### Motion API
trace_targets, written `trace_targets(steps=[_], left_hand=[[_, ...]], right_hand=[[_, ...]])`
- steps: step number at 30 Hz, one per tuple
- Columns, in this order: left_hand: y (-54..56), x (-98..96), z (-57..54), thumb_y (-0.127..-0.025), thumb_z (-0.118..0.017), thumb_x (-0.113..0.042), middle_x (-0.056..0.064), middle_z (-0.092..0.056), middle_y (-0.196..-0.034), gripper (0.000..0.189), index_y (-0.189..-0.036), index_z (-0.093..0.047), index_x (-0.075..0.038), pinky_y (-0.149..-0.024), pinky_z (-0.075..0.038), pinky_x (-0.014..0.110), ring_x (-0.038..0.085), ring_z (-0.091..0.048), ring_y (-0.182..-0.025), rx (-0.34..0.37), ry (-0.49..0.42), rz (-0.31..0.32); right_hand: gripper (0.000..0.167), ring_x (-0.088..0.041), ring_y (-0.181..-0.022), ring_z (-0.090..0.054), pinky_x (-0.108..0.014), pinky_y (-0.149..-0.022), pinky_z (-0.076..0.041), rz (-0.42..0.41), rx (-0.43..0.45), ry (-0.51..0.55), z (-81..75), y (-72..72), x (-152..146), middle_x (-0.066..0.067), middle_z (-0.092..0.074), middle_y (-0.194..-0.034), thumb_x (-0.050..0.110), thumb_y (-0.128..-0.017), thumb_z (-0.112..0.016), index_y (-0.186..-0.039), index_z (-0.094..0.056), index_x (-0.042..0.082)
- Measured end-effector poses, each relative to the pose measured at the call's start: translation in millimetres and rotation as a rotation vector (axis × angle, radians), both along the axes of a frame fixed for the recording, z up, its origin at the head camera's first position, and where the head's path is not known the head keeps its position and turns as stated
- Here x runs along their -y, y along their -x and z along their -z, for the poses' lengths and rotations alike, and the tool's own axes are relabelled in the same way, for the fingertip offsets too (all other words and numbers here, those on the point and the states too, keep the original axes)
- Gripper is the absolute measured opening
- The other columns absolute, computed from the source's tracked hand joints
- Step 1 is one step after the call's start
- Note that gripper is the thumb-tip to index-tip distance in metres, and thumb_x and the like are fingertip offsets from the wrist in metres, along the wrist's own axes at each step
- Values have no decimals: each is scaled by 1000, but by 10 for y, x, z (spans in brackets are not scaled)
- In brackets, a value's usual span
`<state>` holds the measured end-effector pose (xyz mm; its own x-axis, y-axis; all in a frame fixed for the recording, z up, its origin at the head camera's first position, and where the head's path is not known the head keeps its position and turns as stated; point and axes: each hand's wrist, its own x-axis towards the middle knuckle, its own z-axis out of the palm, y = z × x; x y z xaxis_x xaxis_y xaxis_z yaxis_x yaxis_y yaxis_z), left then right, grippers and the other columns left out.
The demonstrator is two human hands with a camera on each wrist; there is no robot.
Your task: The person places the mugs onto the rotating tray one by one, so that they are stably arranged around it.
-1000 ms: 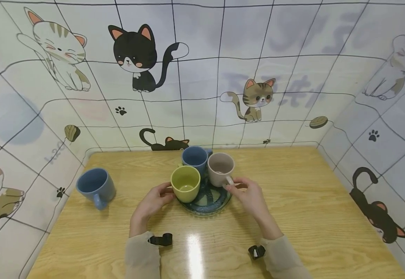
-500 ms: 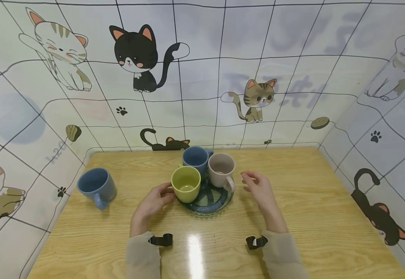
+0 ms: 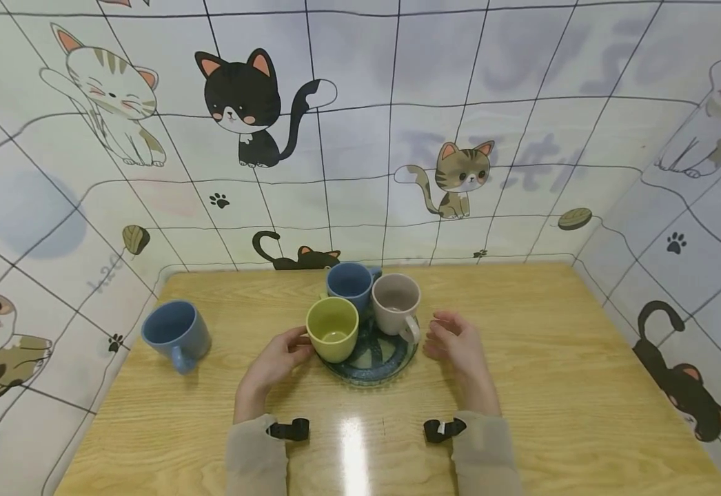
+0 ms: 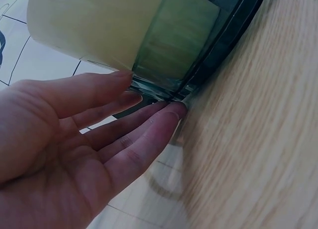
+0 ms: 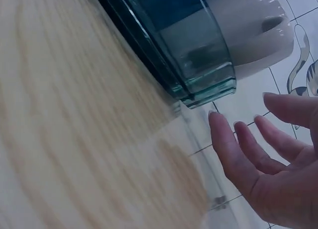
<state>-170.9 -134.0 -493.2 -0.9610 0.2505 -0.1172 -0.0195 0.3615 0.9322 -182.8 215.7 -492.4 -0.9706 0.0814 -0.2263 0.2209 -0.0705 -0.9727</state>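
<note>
A round blue-green glass tray (image 3: 376,358) with a low clear wall stands on the table. On it are a yellow-green mug (image 3: 332,334), a blue mug (image 3: 349,281) behind, and a pale pinkish-grey mug (image 3: 394,306) with its handle toward the front right. My left hand (image 3: 278,362) is at the tray's left side; in the left wrist view its fairly straight fingers (image 4: 144,144) reach the tray's lower edge, the thumb near its rim. Just right of the tray, my right hand (image 3: 460,348) has relaxed, slightly bent fingers (image 5: 226,144), apart from the glass wall and holding nothing.
A second blue mug (image 3: 176,335) stands alone on the left of the wooden table (image 3: 559,386). A white cat-print sheet (image 3: 360,138) rises behind the table and along both sides. Black straps sit at both wrists.
My right hand let go of the pale mug's handle, drew off to the right, then came down beside the tray. The left hand stays at the tray's left edge.
</note>
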Motion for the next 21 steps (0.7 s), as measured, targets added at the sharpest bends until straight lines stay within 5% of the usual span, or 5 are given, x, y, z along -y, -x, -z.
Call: trace_targets(steps=[16, 21], left_hand=[[-205, 134, -63, -102, -53, -14, 20, -57, -130, 41, -141, -49, -2, -92, -50, 44, 32, -58, -115, 1, -17, -151], [-293, 272, -127, -103, -52, -17, 21, -55, -133, 42, -142, -48, -1, -91, -51, 43, 34, -56, -117, -18, 57, -165]], right_hand=[[27, -20, -89, -63, -34, -71, -58, -46, -3, -98, 126, -41, 230, -21, -59, -114, 1, -97, -56, -124, -57, -5], [26, -20, -88, -63, -36, -72, -58, -44, 5, -95, 116, -35, 211, -20, -60, -114, -1, -96, -57, -122, -58, -4]])
